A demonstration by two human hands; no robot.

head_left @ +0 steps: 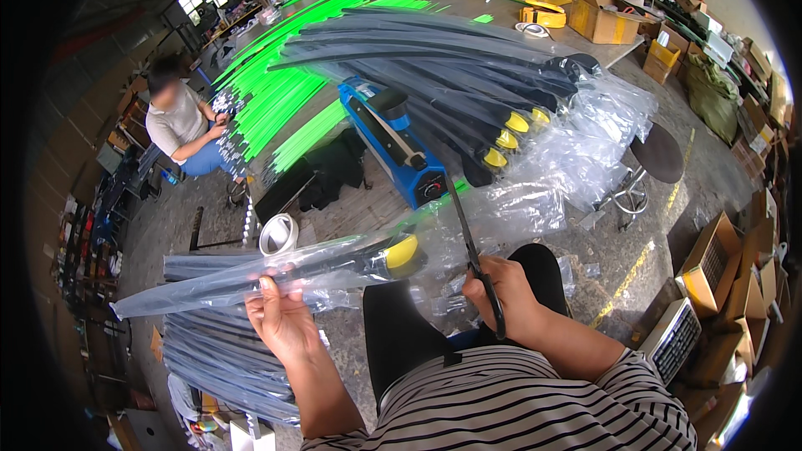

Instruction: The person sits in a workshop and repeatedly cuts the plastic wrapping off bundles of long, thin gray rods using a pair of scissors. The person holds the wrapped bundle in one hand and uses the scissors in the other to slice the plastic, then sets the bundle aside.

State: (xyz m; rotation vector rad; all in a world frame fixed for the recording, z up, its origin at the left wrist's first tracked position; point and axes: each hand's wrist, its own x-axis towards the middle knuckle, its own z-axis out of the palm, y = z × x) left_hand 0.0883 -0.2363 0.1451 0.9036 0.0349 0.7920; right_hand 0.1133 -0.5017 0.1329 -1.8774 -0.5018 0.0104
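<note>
Though long — bag (347,266) in left grip (282,321)

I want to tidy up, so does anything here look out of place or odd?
Small scraps of clear plastic litter the floor right of your legs, like stray waste. A black cloth lies bunched beside the blue machine, untidy near straight green rods.

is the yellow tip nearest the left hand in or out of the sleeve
In: the clear sleeve covers the yellow tip and extends past it.
</note>
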